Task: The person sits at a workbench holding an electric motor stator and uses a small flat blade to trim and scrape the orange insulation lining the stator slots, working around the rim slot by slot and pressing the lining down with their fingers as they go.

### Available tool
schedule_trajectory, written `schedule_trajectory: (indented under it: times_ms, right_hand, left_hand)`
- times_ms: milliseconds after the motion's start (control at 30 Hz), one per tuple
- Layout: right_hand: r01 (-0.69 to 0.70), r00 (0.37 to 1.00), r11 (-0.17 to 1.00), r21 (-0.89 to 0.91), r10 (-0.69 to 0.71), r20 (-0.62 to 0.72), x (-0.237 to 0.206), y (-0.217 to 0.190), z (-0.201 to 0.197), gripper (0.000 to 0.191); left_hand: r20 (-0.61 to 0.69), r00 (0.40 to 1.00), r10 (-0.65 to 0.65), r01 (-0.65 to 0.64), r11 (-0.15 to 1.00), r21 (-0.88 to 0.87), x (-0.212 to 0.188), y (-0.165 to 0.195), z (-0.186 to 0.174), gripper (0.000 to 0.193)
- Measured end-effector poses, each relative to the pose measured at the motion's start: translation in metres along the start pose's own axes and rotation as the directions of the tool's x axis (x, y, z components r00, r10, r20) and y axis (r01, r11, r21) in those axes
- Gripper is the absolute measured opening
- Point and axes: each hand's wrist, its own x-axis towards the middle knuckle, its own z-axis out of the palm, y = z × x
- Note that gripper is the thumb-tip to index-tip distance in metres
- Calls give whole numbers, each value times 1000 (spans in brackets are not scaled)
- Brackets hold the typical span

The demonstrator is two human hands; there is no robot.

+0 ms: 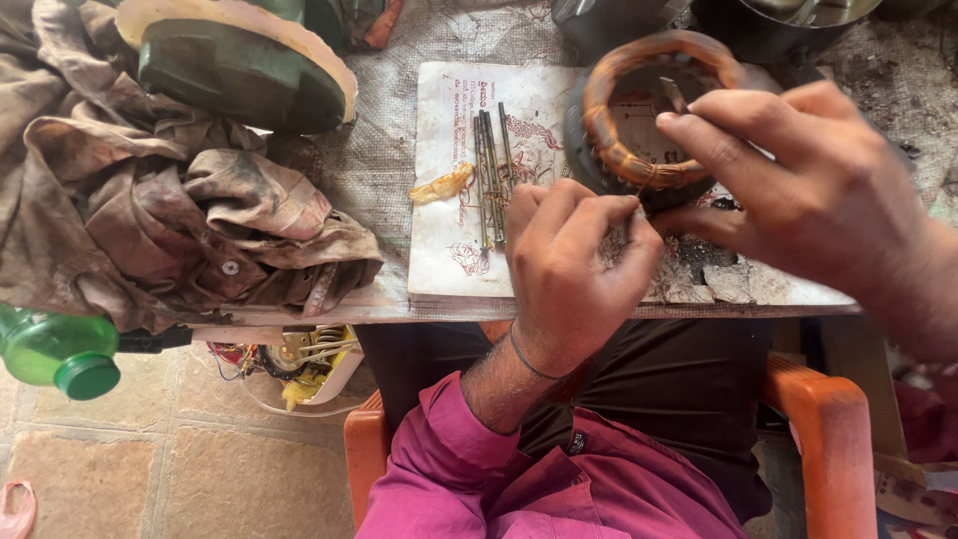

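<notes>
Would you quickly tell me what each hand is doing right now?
Left hand: fingers pinched shut on something small, too hidden to identify.
Right hand: fingers spread, resting on the copper-wound coil.

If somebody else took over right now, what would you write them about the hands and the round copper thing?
Left hand: fingers pinched together beside the motor winding; what they pinch is too small to tell.
Right hand: fingertips on the winding's rim, steadying it.
The winding sits on a printed paper sheet; thin metal rods lie left of it.
Done: winding out on the table.
Left: cannot tell from this view.
</notes>
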Motion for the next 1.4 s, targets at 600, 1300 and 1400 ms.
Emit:
schedule_trajectory:
  times_ms: [600,1300,1400]
  right_hand:
    - [-351,929,931,100,359,-88,-13,-39,-2,76]
    - [-357,852,879,316,445,-275,-50,-56,32,22]
    - [-362,856,880,307,444,-265,-49,-58,33,21]
  left_hand:
    - [111,993,-42,34,997,73,3,-1,3,10]
    - [215,976,14,-45,989,141,2,-9,9,18]
    - [216,976,9,-36,992,119,1,-9,10,19]
